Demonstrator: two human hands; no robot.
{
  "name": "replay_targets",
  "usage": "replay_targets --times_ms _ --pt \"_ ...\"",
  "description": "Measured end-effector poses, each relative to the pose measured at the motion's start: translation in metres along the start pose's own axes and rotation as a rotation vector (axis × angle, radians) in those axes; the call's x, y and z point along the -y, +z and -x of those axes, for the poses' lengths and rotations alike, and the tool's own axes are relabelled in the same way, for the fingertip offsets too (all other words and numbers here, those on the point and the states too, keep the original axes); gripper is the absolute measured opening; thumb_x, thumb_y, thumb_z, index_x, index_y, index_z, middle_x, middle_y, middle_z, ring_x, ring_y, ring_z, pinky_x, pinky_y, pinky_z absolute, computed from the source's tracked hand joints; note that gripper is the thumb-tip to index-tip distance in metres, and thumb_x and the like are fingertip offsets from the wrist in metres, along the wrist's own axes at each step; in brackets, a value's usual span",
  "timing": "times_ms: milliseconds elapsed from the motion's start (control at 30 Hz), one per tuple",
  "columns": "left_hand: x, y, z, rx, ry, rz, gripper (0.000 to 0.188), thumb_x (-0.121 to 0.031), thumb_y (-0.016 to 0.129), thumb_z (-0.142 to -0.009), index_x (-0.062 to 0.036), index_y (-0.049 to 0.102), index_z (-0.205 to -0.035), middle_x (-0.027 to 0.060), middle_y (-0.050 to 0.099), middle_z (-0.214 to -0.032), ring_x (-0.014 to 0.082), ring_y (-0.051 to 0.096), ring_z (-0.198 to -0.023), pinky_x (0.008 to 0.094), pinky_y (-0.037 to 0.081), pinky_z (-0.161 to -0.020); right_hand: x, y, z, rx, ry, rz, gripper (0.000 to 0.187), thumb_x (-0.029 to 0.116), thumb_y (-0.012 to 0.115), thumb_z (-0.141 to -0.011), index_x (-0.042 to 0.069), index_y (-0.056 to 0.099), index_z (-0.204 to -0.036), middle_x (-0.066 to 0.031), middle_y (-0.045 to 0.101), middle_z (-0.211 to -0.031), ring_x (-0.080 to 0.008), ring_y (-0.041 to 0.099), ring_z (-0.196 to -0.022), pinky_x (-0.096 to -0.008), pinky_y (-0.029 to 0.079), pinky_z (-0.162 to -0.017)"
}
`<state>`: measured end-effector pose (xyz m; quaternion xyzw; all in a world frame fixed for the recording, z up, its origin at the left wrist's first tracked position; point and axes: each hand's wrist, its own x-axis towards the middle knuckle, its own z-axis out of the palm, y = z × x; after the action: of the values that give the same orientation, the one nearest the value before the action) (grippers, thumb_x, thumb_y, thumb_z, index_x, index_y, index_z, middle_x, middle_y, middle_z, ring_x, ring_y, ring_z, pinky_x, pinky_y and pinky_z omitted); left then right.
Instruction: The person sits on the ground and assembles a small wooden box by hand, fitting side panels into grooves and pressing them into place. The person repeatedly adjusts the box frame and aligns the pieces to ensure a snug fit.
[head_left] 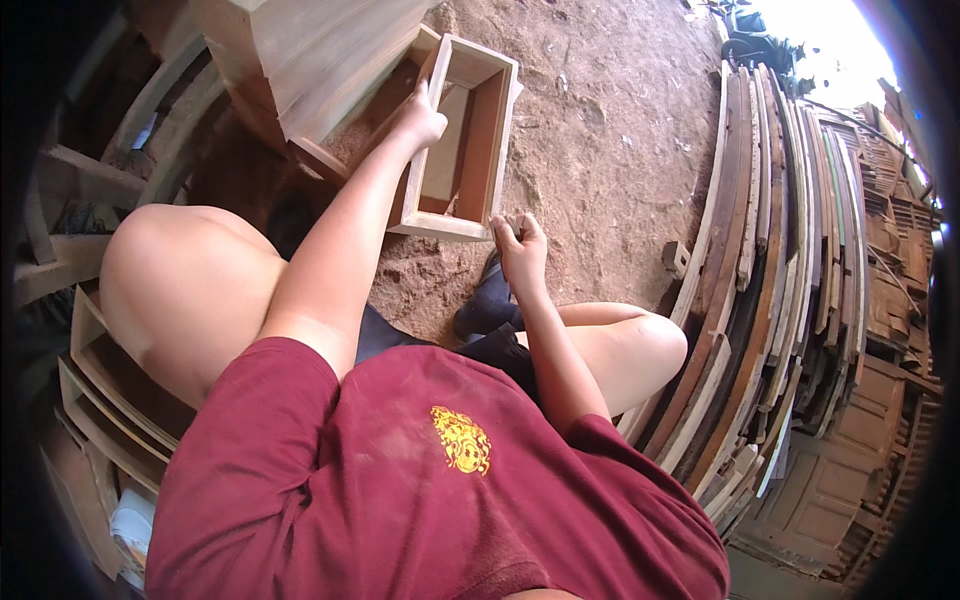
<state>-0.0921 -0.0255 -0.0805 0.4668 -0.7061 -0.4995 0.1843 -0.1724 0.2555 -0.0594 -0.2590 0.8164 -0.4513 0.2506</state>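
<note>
A shallow wooden drawer (445, 226) with a pale rim and browner inner walls extends from a wooden cabinet (320, 65). My left hand (418, 118) reaches up to the drawer's left side wall, its fingers closed over that edge. At the drawer's near right corner is my right hand (522, 250), fingers curled in and pressed together. Whatever those fingers may hold is hidden or too small to name. The hand looks very close to the corner; whether it touches the wood I cannot tell.
Brown dirt floor (600, 150) stretches to the right of the drawer. Long boards (745, 260) stand stacked along the right, with a small wood block (676, 259) beside them. Carved wooden panels (840, 470) lie beyond. More wooden frames (130, 400) crowd the left, near my bent knee.
</note>
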Motion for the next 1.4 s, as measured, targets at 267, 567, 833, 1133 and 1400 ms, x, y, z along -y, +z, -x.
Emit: replay_targets --times_ms 267,567,833,1133,1400 --pt "-0.002 -0.002 -0.001 0.062 -0.036 0.060 0.093 -0.007 0.055 -0.075 -0.0022 0.013 -0.158 0.0310 0.043 -0.148 0.0361 0.048 -0.136 0.0373 0.039 -0.113 -0.002 -0.005 0.004 0.011 -0.023 0.066 0.027 0.021 0.075 -0.088 0.002 0.058 -0.080 -0.0017 0.048 -0.063 -0.0083 0.042 -0.061 -0.0299 0.037 -0.054" --pt "0.004 0.001 -0.001 0.030 -0.005 0.089 0.093 -0.010 0.056 -0.075 0.0009 0.013 -0.157 0.0312 0.037 -0.152 0.0368 0.042 -0.140 0.0360 0.035 -0.116 0.004 -0.016 0.007 -0.020 0.008 -0.018 0.021 0.019 0.072 -0.093 0.006 0.058 -0.084 0.0074 0.050 -0.067 -0.0021 0.041 -0.057 -0.0231 0.031 -0.050" --pt "0.007 0.005 -0.002 0.035 0.008 0.087 0.092 -0.011 0.057 -0.076 0.0032 0.014 -0.156 0.0314 0.033 -0.154 0.0364 0.037 -0.143 0.0344 0.032 -0.118 -0.003 -0.006 0.008 0.074 0.075 -0.027 0.019 0.020 0.074 -0.092 0.007 0.060 -0.089 0.0062 0.052 -0.068 -0.0034 0.041 -0.059 -0.0248 0.030 -0.050" --pt "0.002 0.002 0.000 0.030 -0.024 0.084 0.093 -0.007 0.055 -0.075 0.0004 0.014 -0.157 0.0315 0.038 -0.151 0.0371 0.043 -0.140 0.0357 0.037 -0.115 -0.001 0.000 0.015 0.085 0.121 -0.075 0.021 0.021 0.073 -0.092 0.006 0.059 -0.090 0.0033 0.058 -0.074 -0.0048 0.047 -0.065 -0.0249 0.037 -0.057" --pt "0.017 0.004 -0.005 0.048 0.007 0.192 0.095 -0.010 0.058 -0.075 0.0002 0.010 -0.157 0.0336 0.040 -0.148 0.0389 0.047 -0.135 0.0377 0.041 -0.111 0.047 0.012 -0.032 0.083 -0.008 0.297 0.036 0.029 0.078 -0.085 0.002 0.058 -0.097 -0.0119 0.067 -0.081 -0.0202 0.065 -0.076 -0.0344 0.050 -0.067"
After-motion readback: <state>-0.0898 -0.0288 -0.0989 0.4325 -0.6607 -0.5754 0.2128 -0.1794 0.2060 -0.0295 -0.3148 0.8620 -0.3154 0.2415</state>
